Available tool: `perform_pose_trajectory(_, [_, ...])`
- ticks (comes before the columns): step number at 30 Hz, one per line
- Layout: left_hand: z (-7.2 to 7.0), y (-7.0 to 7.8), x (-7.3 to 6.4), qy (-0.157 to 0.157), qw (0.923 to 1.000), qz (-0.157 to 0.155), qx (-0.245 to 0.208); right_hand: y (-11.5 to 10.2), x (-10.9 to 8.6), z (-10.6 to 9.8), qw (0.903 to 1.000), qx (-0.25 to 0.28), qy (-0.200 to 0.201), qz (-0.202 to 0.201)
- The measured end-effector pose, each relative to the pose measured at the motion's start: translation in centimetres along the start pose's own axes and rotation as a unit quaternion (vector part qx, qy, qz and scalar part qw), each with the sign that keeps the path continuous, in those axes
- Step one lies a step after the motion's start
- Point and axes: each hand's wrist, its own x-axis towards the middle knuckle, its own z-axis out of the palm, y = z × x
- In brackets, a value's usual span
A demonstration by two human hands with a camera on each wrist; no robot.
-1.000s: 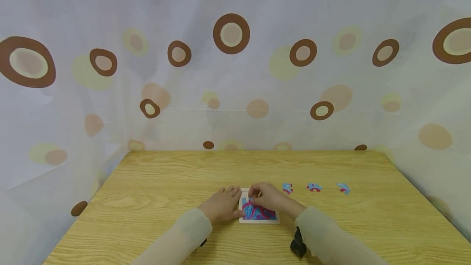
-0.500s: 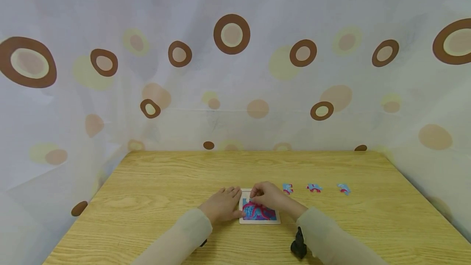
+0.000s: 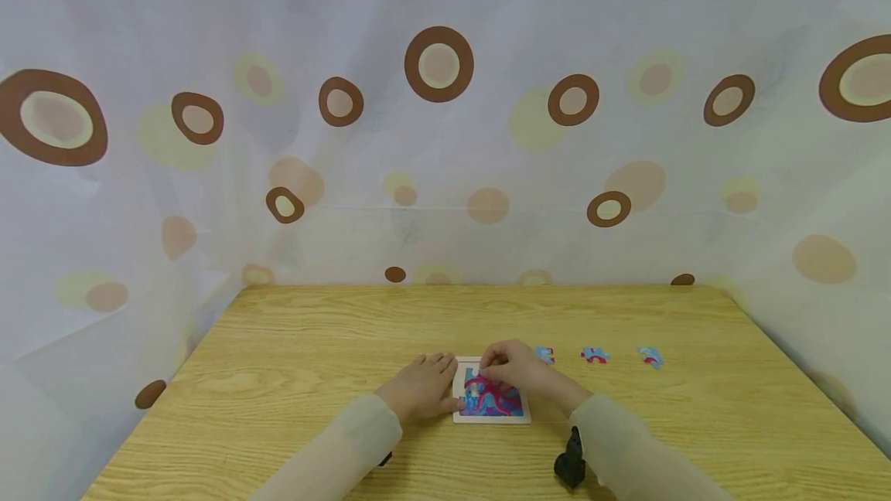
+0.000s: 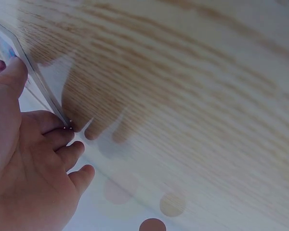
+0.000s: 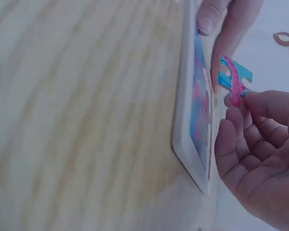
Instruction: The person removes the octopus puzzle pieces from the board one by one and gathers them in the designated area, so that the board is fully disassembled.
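A small jigsaw puzzle board (image 3: 491,420) with a pale rim and a blue, pink and purple picture lies on the table between the hands. My left hand (image 3: 420,388) rests at its left side, fingers extended, the thumb reaching over the rim in the head view. My right hand (image 3: 515,367) is over the board's upper right part. In the right wrist view, thumb and forefinger pinch a blue and pink puzzle piece (image 5: 234,79) by one end, held above the picture. Part of the picture is hidden under that hand.
Three loose puzzle pieces lie in a row to the right: a near one (image 3: 545,354) partly behind the right hand, a middle one (image 3: 595,355) and a far one (image 3: 650,356). A black device (image 3: 571,462) is at the right wrist. Patterned cloth (image 3: 445,176) hangs behind the wooden table.
My right hand has shifted slightly right and away over the board, still pinching the piece, and more of the picture's left part shows. The left hand has stayed in place.
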Motion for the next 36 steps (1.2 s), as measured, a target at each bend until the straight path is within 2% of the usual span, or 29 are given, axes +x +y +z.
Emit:
perform_pose_trajectory(6, [0.0,0.1,0.1,0.001,1.0000,0.002,0.004,0.5,-1.5,-2.6,0.9996,-0.009,0.022,-0.016])
perform_pose_trajectory(12, [0.1,0.0,0.2,-0.003,1.0000,0.000,0.002,1.7,-3.2,-5.3,0.9995,-0.015,0.027,0.007])
perform_pose_trajectory(17, [0.3,-0.1,0.4,-0.007,1.0000,-0.003,0.001,2.9,-4.5,-6.8,0.9993,-0.019,0.021,0.023])
perform_pose_trajectory(25, [-0.1,-0.1,0.3,-0.004,1.0000,-0.002,0.002,4.6,-5.4,-7.8,0.9986,-0.042,-0.002,0.031])
perform_pose_trajectory(30, [-0.2,-0.1,0.3,-0.006,1.0000,-0.002,-0.003,4.7,-5.6,-7.8,0.9976,-0.055,-0.002,0.042])
perform_pose_trajectory(36, [-0.1,-0.1,0.3,-0.006,1.0000,0.000,0.000,4.6,-5.5,-7.5,0.9961,-0.081,-0.005,0.035])
